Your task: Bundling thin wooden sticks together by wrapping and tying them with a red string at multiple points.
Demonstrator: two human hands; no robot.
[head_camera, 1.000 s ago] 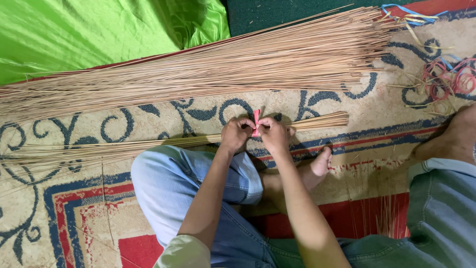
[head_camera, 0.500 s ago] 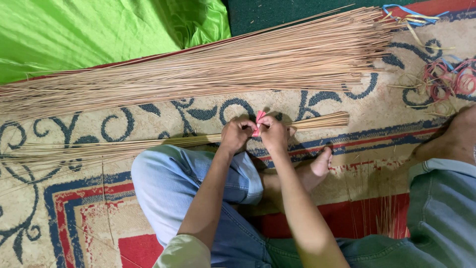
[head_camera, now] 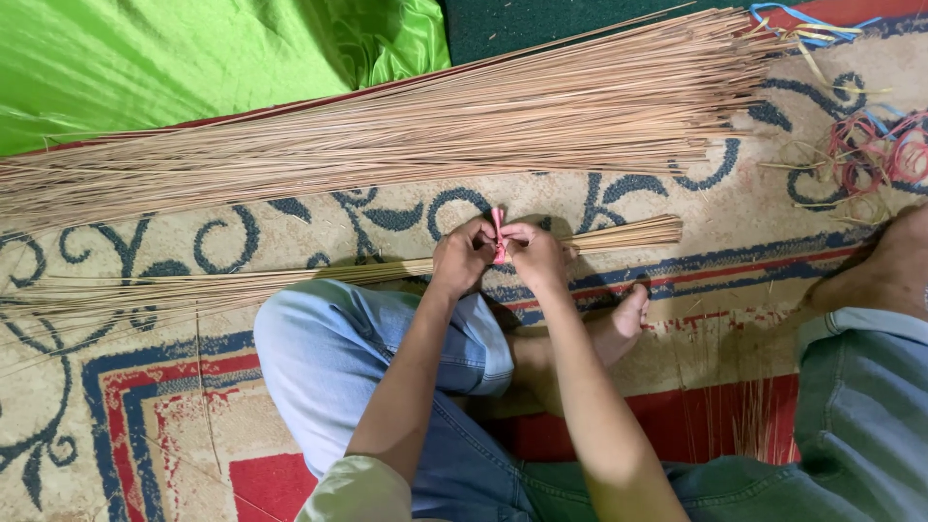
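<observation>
- Left hand (head_camera: 462, 259): fingers closed, pinching the pink tie (head_camera: 498, 235) from its left side, directly above the thin stick bundle (head_camera: 290, 285).
- Right hand (head_camera: 534, 253): fingers closed, pinching the same pink tie from its right side; the two hands meet at the tie, thumbs nearly touching.
- Pink tie: a narrow strip standing up between the fingertips of both hands, wrapped at the thin stick bundle near its cut end.
- Thin stick bundle: lies across the carpet (head_camera: 145, 425) roughly left to right, slightly tilted; the squared-off end projects to the right of the hands, the fine tips fan out toward the left edge of the view.
- Bent knee in light blue jeans (head_camera: 319, 358): just below the bundle, under the left forearm. A bare foot (head_camera: 619, 324) rests on the carpet below the right hand.
- Large stick pile (head_camera: 406, 135): a much thicker spread of the same tan sticks, lying beyond the hands, apart from the thin bundle.
- Loose ties (head_camera: 870, 155): red, pink and yellow strips in a tangle at the upper right, near the thick end of the large pile.
- Green cloth (head_camera: 193, 58): shiny fabric at the upper left, behind the large pile.
- Second foot (head_camera: 884, 271): at the right edge, with a grey-blue trouser leg below it.
</observation>
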